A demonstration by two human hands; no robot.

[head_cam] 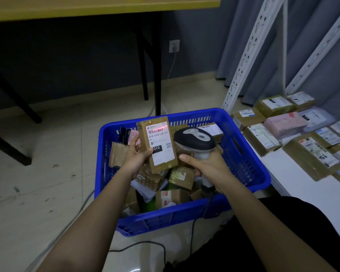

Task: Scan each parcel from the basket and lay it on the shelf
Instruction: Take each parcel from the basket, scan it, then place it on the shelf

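A brown parcel (157,143) is gripped upright above the blue basket (243,154) by the left hand (136,157), thumb pressed on its white label. A handheld scanner (194,141) is clasped by its handle in the right hand (206,165), and a red line is cast across the barcode. Further parcels are laid on the white shelf (294,173) to the right.

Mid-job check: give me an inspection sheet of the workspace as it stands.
Surface: tiled floor, scuffed.
Job's things: held parcel, red scan line on its barcode; blue basket holds more parcels; parcels on white shelf.
Clutter: nothing seen.
Grippers: left hand grips the parcel; right hand grips the scanner.
Cables: black cable on floor.
Surroundings: yellow table, grey curtain.
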